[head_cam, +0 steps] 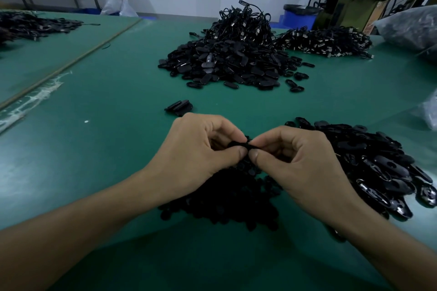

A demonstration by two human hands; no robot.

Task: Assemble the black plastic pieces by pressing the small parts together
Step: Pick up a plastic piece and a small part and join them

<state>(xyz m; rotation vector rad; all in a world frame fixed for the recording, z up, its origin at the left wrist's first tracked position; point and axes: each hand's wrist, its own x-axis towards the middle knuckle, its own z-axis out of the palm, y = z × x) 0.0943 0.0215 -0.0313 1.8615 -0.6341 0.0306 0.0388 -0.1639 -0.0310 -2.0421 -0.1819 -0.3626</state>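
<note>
- Plainly, the loose pile (224, 198) at the near edge of the surface (106, 149) lies right under the work, so a dropped part would vanish into it.
- The left hand (201, 146) and right hand (300, 156) are both curled, thumbs and forefingers pinching one small black piece (238, 144) between them. A skewed press could leave it half-seated.
- Farther right, a wrist could sweep the glossy heap (378, 168) off the edge.

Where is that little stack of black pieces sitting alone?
Head view: the small stack lies on the green table just beyond the left hand, before the big pile.
</note>
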